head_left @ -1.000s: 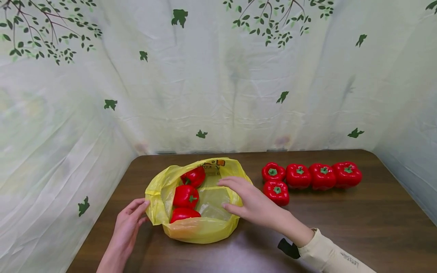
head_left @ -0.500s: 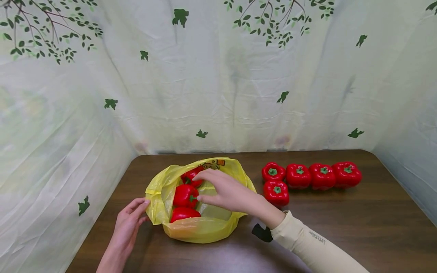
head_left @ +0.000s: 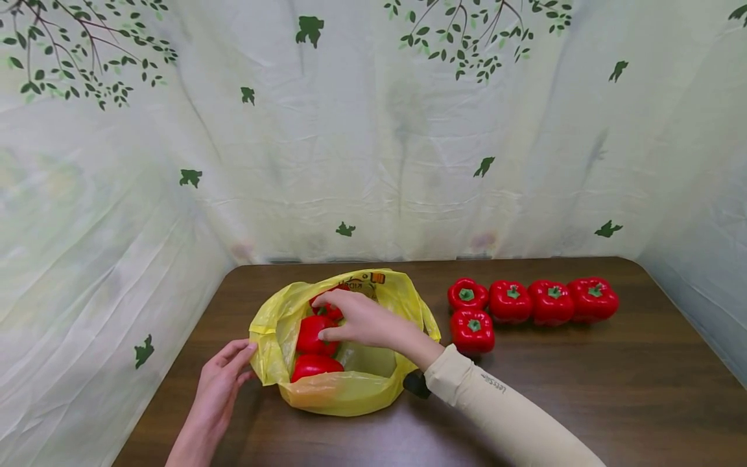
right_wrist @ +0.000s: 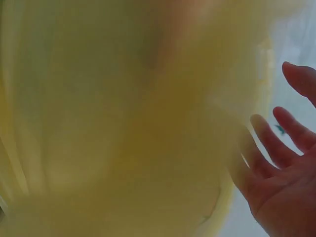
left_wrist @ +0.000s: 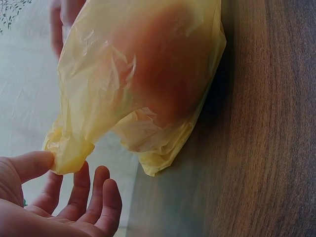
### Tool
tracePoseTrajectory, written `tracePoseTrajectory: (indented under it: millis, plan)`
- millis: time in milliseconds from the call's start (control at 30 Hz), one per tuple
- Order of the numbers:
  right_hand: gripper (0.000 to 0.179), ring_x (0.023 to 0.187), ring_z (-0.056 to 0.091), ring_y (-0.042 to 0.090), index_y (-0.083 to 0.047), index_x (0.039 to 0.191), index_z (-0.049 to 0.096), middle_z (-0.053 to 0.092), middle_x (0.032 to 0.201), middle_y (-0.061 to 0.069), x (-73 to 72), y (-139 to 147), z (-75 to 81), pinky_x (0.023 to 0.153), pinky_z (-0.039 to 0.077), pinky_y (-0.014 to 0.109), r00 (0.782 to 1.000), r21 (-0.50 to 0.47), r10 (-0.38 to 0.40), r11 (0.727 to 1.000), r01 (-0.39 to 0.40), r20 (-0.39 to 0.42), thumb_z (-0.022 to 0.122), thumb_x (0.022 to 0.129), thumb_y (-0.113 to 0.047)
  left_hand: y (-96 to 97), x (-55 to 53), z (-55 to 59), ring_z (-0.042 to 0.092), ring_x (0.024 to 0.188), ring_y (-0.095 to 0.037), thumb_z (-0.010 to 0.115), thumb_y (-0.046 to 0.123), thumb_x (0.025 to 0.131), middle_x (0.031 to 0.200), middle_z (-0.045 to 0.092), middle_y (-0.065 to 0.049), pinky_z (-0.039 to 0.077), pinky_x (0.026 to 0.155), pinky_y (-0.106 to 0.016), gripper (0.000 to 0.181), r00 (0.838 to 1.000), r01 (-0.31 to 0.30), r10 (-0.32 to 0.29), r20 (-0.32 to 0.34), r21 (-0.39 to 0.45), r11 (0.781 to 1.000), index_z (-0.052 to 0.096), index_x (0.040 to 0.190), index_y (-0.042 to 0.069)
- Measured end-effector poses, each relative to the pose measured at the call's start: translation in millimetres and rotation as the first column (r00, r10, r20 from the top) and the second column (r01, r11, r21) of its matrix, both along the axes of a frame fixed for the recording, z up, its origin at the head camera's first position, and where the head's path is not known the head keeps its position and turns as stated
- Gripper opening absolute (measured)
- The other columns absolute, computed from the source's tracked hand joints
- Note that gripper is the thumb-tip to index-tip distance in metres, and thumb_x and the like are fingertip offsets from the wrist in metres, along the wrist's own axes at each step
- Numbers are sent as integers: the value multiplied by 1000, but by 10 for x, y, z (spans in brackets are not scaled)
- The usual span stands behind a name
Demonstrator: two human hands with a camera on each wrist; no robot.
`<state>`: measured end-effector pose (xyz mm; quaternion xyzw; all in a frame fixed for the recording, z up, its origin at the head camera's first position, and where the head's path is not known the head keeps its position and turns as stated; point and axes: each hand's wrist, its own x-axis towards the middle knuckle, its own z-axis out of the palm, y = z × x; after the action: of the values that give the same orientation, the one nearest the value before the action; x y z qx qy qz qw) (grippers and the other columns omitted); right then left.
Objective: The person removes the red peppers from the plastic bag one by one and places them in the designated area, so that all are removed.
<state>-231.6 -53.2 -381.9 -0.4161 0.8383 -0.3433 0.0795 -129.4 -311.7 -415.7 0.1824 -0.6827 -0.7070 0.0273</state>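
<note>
A yellow plastic bag (head_left: pixel 344 400) stands with its mouth spread on the table. Inside, along its left side, are three red bell peppers: a front one (head_left: pixel 316 367), a middle one (head_left: pixel 310 334) and a back one partly hidden by my right hand. My left hand (head_left: pixel 218 379) pinches the bag's left rim between thumb and finger; the left wrist view shows the thumb on the crumpled plastic (left_wrist: pixel 71 150). Reaching through the mouth from the right, my right hand (head_left: pixel 364 319) hovers over the peppers. Its fingers are spread and relaxed in the right wrist view, holding nothing.
To the bag's right, several red bell peppers stand in a row (head_left: pixel 532 302), with one more (head_left: pixel 473 331) in front of the row's left end. A pale leaf-print curtain (head_left: pixel 403 162) encloses the back and sides of the brown wooden table (head_left: pixel 583 383).
My right hand has moved left, from the bag's right rim to above the peppers inside. The bag's right rim now leans outward at my wrist. My left hand keeps its place.
</note>
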Motion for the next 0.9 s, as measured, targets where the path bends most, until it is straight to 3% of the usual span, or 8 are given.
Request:
tracePoseTrajectory:
  millis: [367, 633, 900]
  plan:
    - [56, 115, 52, 12, -16, 135, 55, 56, 130, -2, -46, -254, -311, 98, 43, 27, 997, 93, -72, 993, 69, 19, 78, 86, -32, -13, 28, -19, 61, 88, -11, 68, 27, 95, 95, 63, 6, 52, 76, -30, 12, 1000, -1, 1, -17, 6, 1000, 70, 96, 15]
    - [60, 114, 54, 12, -20, 136, 53, 57, 132, -4, -39, -303, -406, 95, 46, 30, 993, 127, -118, 985, 120, -22, 79, 84, -35, -17, 15, -32, 60, 89, -11, 69, 27, 95, 96, 63, 5, 53, 76, -29, 11, 1000, -4, 4, -14, 12, 1000, 70, 96, 16]
    - [67, 106, 58, 12, -18, 138, 49, 59, 126, -5, -20, -272, -469, 90, 48, 31, 988, 128, -152, 980, 150, 7, 79, 82, -40, -27, 17, -59, 60, 90, -10, 69, 28, 95, 96, 63, 6, 52, 77, -29, 11, 1000, -12, 12, -2, 10, 1000, 71, 94, 17]
